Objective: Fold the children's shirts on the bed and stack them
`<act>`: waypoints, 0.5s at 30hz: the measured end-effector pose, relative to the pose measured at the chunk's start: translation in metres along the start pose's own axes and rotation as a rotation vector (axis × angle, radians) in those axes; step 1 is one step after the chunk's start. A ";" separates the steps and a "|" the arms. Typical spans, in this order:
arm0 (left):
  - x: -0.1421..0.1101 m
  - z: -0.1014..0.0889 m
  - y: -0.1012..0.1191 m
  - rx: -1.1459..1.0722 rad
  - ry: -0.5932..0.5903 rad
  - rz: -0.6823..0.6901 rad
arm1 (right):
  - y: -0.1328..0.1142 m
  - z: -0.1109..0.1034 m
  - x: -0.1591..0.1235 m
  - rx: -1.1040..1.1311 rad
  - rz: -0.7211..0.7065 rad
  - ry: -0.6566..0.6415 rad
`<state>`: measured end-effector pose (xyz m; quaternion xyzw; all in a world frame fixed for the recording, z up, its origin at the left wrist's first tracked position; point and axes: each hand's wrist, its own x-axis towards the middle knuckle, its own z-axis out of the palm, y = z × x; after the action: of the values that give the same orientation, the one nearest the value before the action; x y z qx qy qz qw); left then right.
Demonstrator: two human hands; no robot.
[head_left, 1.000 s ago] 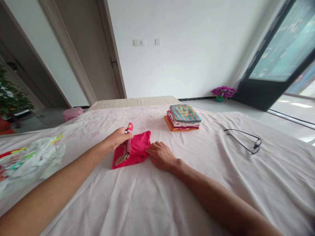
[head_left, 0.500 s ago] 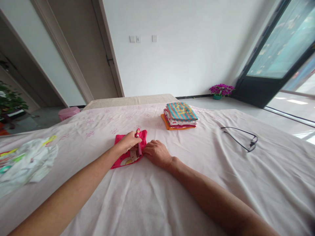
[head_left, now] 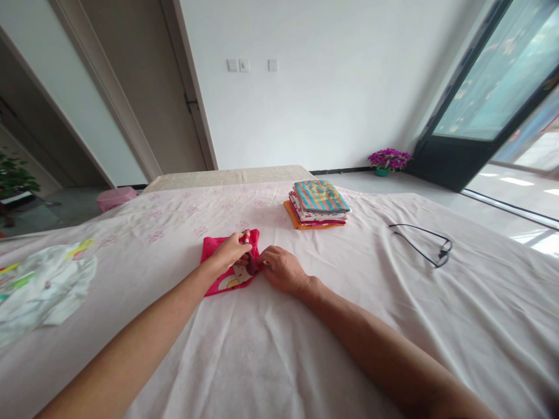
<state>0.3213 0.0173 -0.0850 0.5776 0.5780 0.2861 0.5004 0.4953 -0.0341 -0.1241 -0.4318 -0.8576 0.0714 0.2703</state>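
Note:
A red-pink folded cloth with a cartoon print lies on the bed-like covered surface in front of me. My left hand reaches over it, its fingers closed on a raised flap of the cloth. A darker pinkish fold stands up just under those fingers. At the cloth's right edge, my right hand is closed, thumb and fingers pinching the border. Beyond the hands, to the right, stands a stack of folded cloths, the top one blue and orange striped with a yellow print.
Black-framed glasses lie on the pale sheet at the right. A crumpled white garment with coloured parts is at the left. Behind are a pink stool, purple flowers in a pot and a door.
The raised flap in my left hand has tipped down toward the right. My right hand has shifted slightly right, along with the cloth's edge. The view has turned a little.

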 end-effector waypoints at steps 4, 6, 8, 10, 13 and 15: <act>-0.003 -0.006 -0.004 -0.026 0.022 0.013 | 0.001 0.001 0.004 0.005 0.064 -0.001; -0.005 -0.010 -0.009 -0.023 0.043 0.045 | 0.000 -0.001 0.005 -0.006 0.076 -0.029; -0.008 -0.015 -0.015 0.041 0.084 0.121 | 0.000 -0.004 0.007 -0.010 0.102 -0.039; -0.011 -0.021 -0.023 0.205 0.157 0.275 | 0.000 -0.007 0.008 -0.019 0.116 -0.048; -0.016 -0.027 -0.033 0.512 0.232 0.541 | -0.001 -0.010 0.010 -0.044 0.122 -0.076; -0.019 -0.026 -0.040 0.662 0.205 0.634 | -0.002 -0.011 0.012 -0.059 0.131 -0.093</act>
<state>0.2795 -0.0013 -0.1080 0.8231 0.4795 0.2806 0.1177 0.4945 -0.0273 -0.1095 -0.4908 -0.8410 0.0834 0.2119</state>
